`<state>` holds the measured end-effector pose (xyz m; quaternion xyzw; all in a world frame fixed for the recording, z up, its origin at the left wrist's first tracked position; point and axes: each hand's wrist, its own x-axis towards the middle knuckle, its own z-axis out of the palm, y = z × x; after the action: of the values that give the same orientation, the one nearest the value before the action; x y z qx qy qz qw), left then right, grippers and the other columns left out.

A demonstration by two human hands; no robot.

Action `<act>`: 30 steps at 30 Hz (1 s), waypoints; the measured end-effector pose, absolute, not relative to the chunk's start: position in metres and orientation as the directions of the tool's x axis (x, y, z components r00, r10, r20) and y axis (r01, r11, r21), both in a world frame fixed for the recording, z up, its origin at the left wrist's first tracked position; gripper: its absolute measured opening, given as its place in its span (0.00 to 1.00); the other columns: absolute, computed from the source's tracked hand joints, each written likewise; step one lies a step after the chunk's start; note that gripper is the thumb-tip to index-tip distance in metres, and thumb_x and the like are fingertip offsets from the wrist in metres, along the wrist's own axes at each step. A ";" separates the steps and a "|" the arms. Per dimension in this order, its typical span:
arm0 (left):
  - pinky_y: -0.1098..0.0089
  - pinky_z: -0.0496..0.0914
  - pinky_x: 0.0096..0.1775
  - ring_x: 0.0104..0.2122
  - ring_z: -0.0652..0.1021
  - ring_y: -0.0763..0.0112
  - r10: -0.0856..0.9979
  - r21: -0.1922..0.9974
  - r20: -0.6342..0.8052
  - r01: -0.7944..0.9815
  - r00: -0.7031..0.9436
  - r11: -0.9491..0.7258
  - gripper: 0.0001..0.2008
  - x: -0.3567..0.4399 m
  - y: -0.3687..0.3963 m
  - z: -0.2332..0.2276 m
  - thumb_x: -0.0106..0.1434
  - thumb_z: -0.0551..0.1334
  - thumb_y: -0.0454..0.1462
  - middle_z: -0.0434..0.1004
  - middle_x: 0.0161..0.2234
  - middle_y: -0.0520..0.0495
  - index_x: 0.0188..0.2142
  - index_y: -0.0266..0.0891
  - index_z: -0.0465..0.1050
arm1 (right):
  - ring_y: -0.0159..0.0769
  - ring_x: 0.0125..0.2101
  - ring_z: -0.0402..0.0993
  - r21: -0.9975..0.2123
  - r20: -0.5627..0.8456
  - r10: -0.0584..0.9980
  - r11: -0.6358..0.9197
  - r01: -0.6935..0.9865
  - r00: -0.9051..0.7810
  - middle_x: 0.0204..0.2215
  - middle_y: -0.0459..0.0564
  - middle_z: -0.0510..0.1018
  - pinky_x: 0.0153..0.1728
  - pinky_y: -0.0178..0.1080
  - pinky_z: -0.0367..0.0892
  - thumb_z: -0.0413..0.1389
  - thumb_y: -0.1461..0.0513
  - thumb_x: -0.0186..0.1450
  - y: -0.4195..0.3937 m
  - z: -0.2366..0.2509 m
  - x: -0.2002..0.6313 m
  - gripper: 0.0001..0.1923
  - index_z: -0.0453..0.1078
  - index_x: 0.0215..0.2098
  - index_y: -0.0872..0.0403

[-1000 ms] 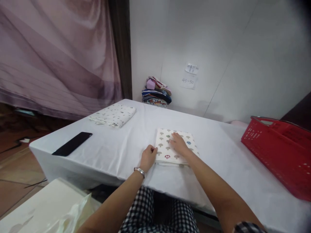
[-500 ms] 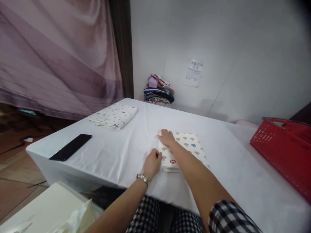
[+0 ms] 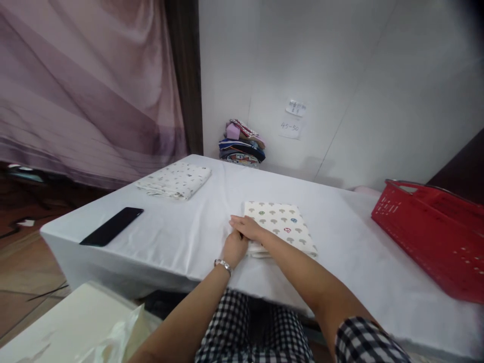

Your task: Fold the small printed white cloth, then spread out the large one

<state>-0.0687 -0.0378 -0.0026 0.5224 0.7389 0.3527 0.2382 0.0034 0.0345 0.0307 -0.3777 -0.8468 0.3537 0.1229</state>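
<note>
A folded white cloth with a mushroom print lies on the white table in front of me. My left hand, with a watch on its wrist, rests at the cloth's near left corner, fingers curled against its edge. My right hand lies flat across the cloth's left edge, just above the left hand and partly over it. Whether the left fingers pinch the cloth is hidden by the right hand.
A second folded printed cloth lies far left, and a black phone sits near the left edge. A red plastic basket stands at right. A pile of coloured fabrics leans against the back wall under a paper note.
My right hand has slid from the middle of the cloth to its left edge, down toward my left hand. The left hand stays at the near left corner.
</note>
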 end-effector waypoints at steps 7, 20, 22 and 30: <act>0.71 0.59 0.30 0.27 0.72 0.70 0.935 0.759 0.072 0.628 -0.346 0.174 0.08 -0.069 -0.039 -0.004 0.64 0.54 0.39 0.73 0.25 0.50 0.30 0.40 0.66 | 0.43 0.62 0.53 -0.662 0.079 0.858 0.426 0.616 -0.508 0.61 0.49 0.62 0.61 0.48 0.49 0.46 0.50 0.66 0.023 0.031 0.081 0.27 0.60 0.60 0.49; 0.71 0.59 0.29 0.26 0.70 0.71 0.924 0.756 0.119 0.637 -0.363 0.152 0.07 -0.072 -0.036 -0.009 0.62 0.53 0.34 0.70 0.23 0.51 0.27 0.41 0.61 | 0.42 0.62 0.52 -0.410 0.123 0.791 0.590 0.695 -0.599 0.61 0.57 0.61 0.59 0.48 0.48 0.40 0.59 0.71 -0.013 0.021 0.045 0.20 0.63 0.56 0.56; 0.72 0.59 0.29 0.25 0.70 0.72 0.936 0.756 0.154 0.647 -0.317 0.095 0.05 -0.074 -0.037 -0.012 0.60 0.56 0.33 0.71 0.24 0.52 0.28 0.41 0.61 | 0.41 0.61 0.55 -0.483 0.149 0.771 0.603 0.635 -0.619 0.59 0.54 0.64 0.60 0.48 0.50 0.40 0.59 0.70 -0.021 0.022 0.039 0.20 0.65 0.55 0.54; 0.72 0.58 0.28 0.24 0.68 0.72 0.930 0.776 0.124 0.618 -0.346 0.127 0.08 -0.073 -0.037 -0.011 0.62 0.53 0.36 0.67 0.22 0.53 0.26 0.42 0.58 | 0.41 0.61 0.56 -0.728 0.330 0.775 0.573 0.377 -0.539 0.60 0.50 0.64 0.61 0.50 0.53 0.52 0.54 0.64 -0.045 0.016 0.084 0.23 0.66 0.56 0.49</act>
<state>-0.0730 -0.0375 -0.0111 0.5352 0.7231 0.3875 0.2012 0.0844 -0.0446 0.0156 -0.3498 -0.8235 0.3023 0.3289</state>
